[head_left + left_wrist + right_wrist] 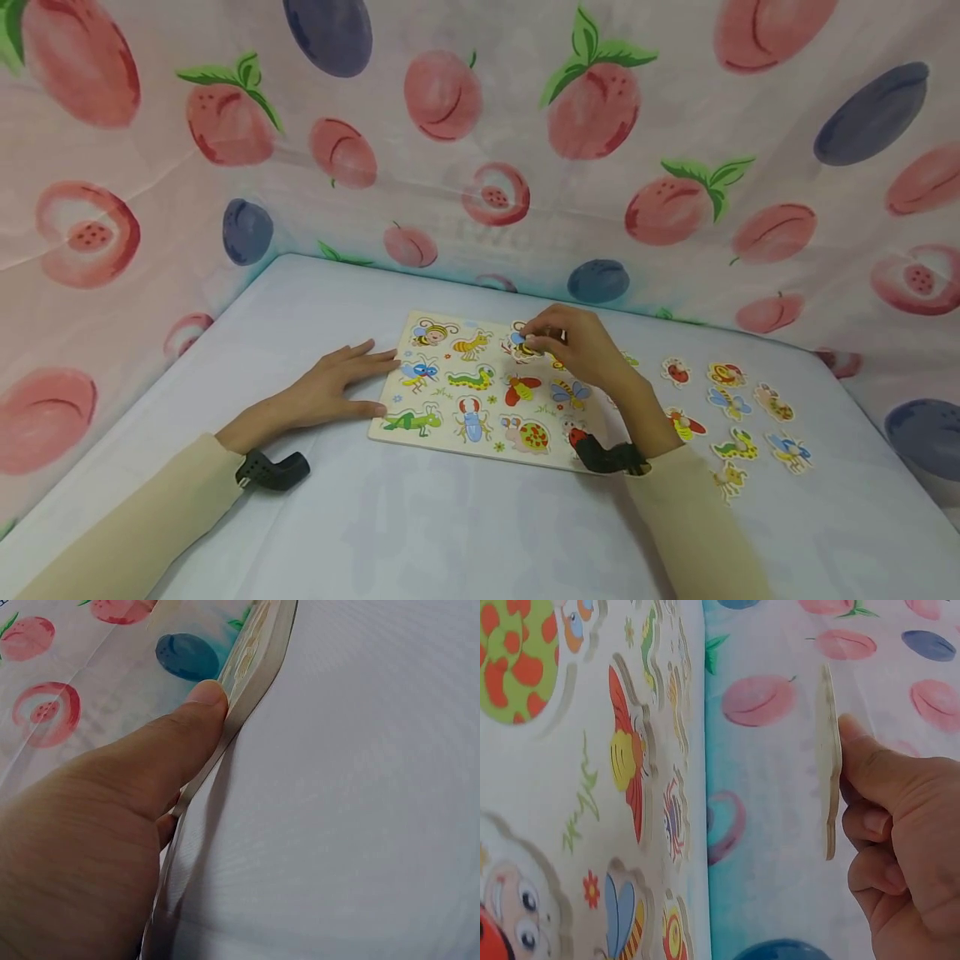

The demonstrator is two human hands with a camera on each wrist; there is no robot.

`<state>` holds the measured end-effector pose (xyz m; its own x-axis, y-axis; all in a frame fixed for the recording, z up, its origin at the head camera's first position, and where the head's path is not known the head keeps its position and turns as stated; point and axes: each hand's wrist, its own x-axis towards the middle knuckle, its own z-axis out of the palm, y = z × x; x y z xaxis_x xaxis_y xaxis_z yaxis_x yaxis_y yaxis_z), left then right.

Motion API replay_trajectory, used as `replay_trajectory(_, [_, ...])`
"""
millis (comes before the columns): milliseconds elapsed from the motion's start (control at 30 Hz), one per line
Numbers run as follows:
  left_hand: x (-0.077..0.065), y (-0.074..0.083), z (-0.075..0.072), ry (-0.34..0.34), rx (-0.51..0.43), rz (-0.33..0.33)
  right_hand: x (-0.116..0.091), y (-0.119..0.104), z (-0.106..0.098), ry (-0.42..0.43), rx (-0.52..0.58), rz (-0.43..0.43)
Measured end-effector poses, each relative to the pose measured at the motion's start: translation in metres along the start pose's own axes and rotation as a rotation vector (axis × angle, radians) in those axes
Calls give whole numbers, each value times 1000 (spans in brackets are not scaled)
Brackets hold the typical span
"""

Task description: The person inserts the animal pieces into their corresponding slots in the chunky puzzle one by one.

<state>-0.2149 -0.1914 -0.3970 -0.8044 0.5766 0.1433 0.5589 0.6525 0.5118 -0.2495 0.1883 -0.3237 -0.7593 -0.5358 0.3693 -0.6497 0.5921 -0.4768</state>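
Observation:
A wooden insect puzzle board point(442, 443) lies flat on the white table, with pictured recesses for bees, beetles and other bugs. My left hand point(330, 387) rests by its left side, fingers spread, with the thumb point(204, 694) against the board's edge in the left wrist view. Over the board's top row, my right hand point(581, 346) pinches a bee puzzle piece point(523, 343) between thumb and fingers. The right wrist view shows that puzzle piece point(828, 765) edge-on and raised off the board. Part of the top row is hidden behind the right hand.
Several loose insect pieces lie right of the board, among them a ladybug piece point(677, 372), a caterpillar piece point(737, 446) and a snail piece point(774, 403). A fruit-printed cloth point(495, 100) stands behind the table and along its left side.

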Motion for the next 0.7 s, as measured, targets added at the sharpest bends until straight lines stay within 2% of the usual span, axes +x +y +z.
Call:
replay_trajectory(200, [1, 1, 0, 4, -3, 4, 13, -1, 10, 7, 1, 9])
replay_trajectory(433, [1, 1, 1, 18, 6, 12, 27, -7, 23, 17, 75, -14])
replay_trajectory(567, [1, 2, 1, 17, 1, 12, 34, -11, 34, 31, 90, 14])
replay_trajectory(700, [0, 2, 0, 10, 3, 7, 40, -17, 45, 27, 128, 80])
